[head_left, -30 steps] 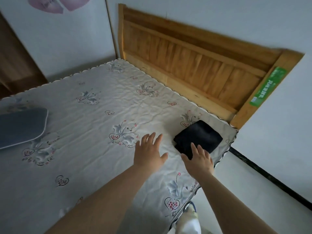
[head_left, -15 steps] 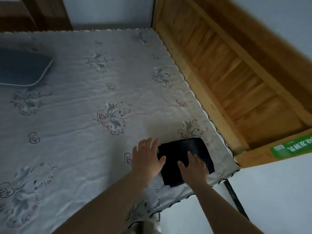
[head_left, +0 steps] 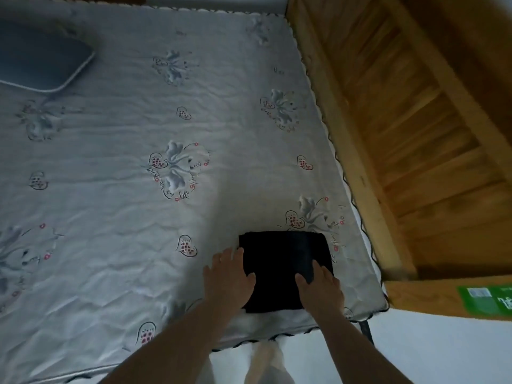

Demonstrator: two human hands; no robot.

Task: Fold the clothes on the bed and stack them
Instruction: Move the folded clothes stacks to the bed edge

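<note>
A folded black garment (head_left: 281, 268) lies flat on the bed (head_left: 116, 167) near its front right corner, forming a neat dark rectangle. My left hand (head_left: 228, 278) rests palm down on the garment's left edge with fingers spread. My right hand (head_left: 320, 288) lies palm down on its lower right part, fingers apart. Neither hand grips the cloth. No other loose clothes show on the sheet.
The bed sheet is pale grey with flower and heart prints. A grey-blue pillow (head_left: 38, 58) lies at the far left. The wooden headboard (head_left: 415, 128) runs along the right side, with a green label (head_left: 487, 299) on its post. Pale floor shows below the bed edge.
The view has tilted down and closer to the bed corner. Both hands have moved onto the black garment, from hovering beside it to lying flat on its left and right sides.
</note>
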